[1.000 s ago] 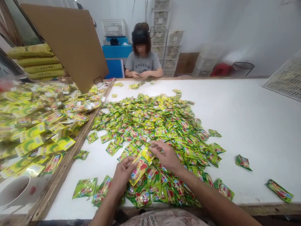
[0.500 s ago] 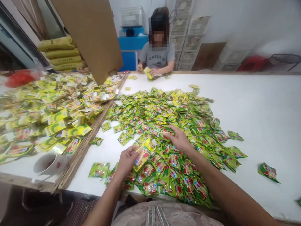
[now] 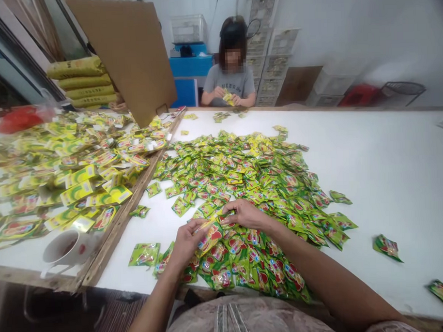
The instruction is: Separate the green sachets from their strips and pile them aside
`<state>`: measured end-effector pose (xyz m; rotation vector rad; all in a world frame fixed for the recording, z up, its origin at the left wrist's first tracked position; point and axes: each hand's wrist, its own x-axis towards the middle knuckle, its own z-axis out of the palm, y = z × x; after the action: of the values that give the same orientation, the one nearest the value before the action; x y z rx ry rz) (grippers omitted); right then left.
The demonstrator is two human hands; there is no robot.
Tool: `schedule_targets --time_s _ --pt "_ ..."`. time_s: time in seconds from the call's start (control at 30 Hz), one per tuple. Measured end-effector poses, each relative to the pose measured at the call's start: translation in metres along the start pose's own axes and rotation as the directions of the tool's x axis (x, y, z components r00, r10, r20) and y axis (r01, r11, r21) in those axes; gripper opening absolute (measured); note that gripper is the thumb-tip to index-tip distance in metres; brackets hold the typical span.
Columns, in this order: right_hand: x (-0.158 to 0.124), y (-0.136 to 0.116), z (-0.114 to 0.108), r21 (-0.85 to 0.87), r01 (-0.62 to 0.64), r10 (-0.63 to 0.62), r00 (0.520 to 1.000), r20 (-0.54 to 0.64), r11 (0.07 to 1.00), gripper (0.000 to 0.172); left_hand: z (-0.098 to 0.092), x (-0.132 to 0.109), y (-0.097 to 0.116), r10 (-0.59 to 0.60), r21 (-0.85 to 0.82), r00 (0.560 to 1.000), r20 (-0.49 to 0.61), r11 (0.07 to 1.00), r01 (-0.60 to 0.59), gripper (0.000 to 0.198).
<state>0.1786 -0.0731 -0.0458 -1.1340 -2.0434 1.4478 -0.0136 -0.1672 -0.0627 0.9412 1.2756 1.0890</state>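
Observation:
My left hand (image 3: pixel 189 239) is closed on a yellow-green packet (image 3: pixel 210 238) with a red melon picture, held tilted above the near part of the pile. At the upper edge of that packet, my right hand (image 3: pixel 241 214) has its thumb and fingers pinched together; what lies between them is too small to make out. A large heap of small green packets (image 3: pixel 251 182) spreads on the white table (image 3: pixel 389 179) around and beyond both hands.
Larger yellow packets (image 3: pixel 76 176) cover the left table, past a wooden strip (image 3: pixel 135 195). A cup (image 3: pixel 66 246) stands near its front edge. Across the table sits a person (image 3: pixel 229 78) handling packets. A cardboard sheet (image 3: pixel 123 53) stands upright at the back left.
My right hand has moved left and nearer, from the heap to the packet in my left hand. The view has shifted slightly. The person across has brought both hands together at a packet.

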Motion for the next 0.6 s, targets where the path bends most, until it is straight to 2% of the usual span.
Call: schedule_targets --time_s 0.13,0.2,0.33,0.43,0.5,0.6 --pt "-0.001 -0.004 -0.003 0.092 0.006 -0.010 0.999 0.039 0.996 0.025 0.001 -0.001 0.003 -0.033 -0.133 0.999 0.000 0.991 0.033 0.038" --pt "-0.001 -0.006 -0.003 0.098 0.006 -0.010 0.999 0.041 0.995 0.026 0.001 -0.002 0.006 -0.029 -0.136 1.000 -0.005 0.990 0.028 0.037" --pt "0.000 -0.013 0.004 0.095 -0.002 0.008 0.998 -0.055 0.995 0.026 -0.001 -0.001 0.008 -0.001 -0.014 1.000 0.003 1.000 0.001 0.034" --pt "0.002 -0.015 0.012 0.157 -0.009 0.021 0.997 -0.079 0.988 0.029 -0.003 0.000 0.007 -0.005 0.065 0.999 0.033 0.998 0.003 0.037" --pt "0.004 -0.015 0.017 0.209 -0.014 0.040 0.992 -0.118 0.978 0.030 -0.004 0.001 0.006 -0.013 0.061 1.000 0.025 0.998 0.012 0.039" --pt "0.004 -0.011 0.022 0.284 -0.013 0.086 0.966 -0.244 0.959 0.036 -0.001 0.001 0.007 -0.059 -0.035 0.998 0.008 0.998 0.059 0.042"
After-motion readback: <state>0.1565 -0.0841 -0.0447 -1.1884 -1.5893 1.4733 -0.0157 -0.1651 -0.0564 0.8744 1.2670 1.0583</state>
